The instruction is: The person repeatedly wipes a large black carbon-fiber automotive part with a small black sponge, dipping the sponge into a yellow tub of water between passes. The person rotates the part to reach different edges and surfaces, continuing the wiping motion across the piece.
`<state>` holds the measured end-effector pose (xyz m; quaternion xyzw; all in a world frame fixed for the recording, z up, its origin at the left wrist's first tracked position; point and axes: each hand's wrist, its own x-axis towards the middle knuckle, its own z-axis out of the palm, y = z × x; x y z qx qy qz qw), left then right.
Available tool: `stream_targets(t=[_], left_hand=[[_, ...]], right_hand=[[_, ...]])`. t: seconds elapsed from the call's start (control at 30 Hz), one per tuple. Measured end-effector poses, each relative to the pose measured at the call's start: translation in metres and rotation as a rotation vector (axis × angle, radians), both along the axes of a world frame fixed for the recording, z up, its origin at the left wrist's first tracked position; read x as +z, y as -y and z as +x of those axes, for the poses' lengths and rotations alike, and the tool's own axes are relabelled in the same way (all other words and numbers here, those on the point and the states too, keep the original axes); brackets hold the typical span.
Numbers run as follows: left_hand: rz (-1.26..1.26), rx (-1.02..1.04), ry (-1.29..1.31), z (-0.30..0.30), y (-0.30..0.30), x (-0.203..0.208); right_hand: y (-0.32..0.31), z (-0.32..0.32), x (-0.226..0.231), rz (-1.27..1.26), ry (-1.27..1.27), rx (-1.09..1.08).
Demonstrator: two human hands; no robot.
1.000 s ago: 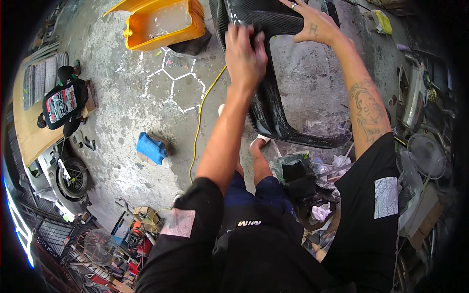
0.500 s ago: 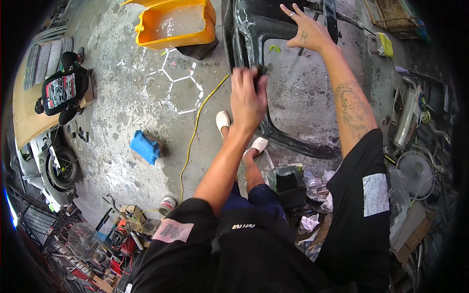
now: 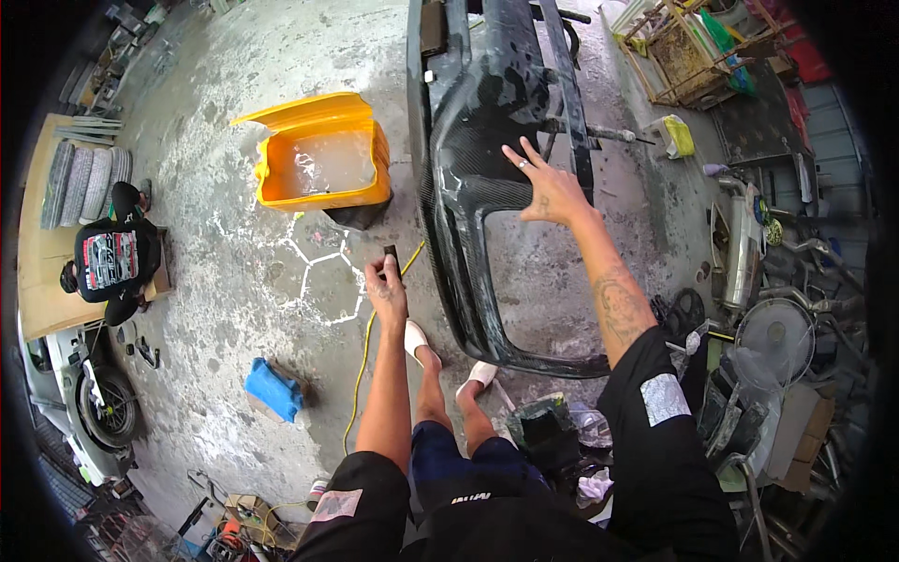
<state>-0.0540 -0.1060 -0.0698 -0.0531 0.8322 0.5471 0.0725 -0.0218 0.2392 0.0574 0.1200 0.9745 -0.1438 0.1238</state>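
Note:
A small dark block [image 3: 390,252], its kind too small to make out, is pinched in the fingertips of my left hand [image 3: 387,293]. That hand is over the floor, left of a glossy black carbon-fibre car panel [image 3: 473,155] and apart from it. Fingers spread, my right hand [image 3: 554,190] is at the panel's upper inner edge, above its large rounded opening; its fingertips look laid on the surface. Wet-looking patches show on the panel. Ahead of my left hand, a yellow tub [image 3: 328,198] holds cloudy water, its lid tipped back.
A yellow cable [image 3: 361,375] runs along the floor beside my left foot. A blue cloth-like bundle [image 3: 274,389] lies further left. At far left a crouching person [image 3: 112,253] is near several tyres. A fan [image 3: 774,337] and metal parts crowd the right side.
My left hand has come off the panel and moved left with the dark block. My right hand still rests at the panel, fingers spread. The view has shifted, showing more of the panel's far end.

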Motion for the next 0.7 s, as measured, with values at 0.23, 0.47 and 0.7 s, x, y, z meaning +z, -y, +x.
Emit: stream_targets(t=[0.23, 0.47, 0.7], left_hand=[[0.553, 0.008, 0.412, -0.007, -0.031, -0.031], [0.304, 0.056, 0.287, 0.008, -0.057, -0.003], [0.349, -0.084, 0.396, 0.047, -0.103, 0.036]], right_hand=[[-0.017, -0.020, 0.032, -0.095, -0.042, -0.014], [-0.014, -0.031, 0.051, -0.178, 0.051, -0.108], [-0.086, 0.010, 0.053, -0.214, -0.042, -0.027]])
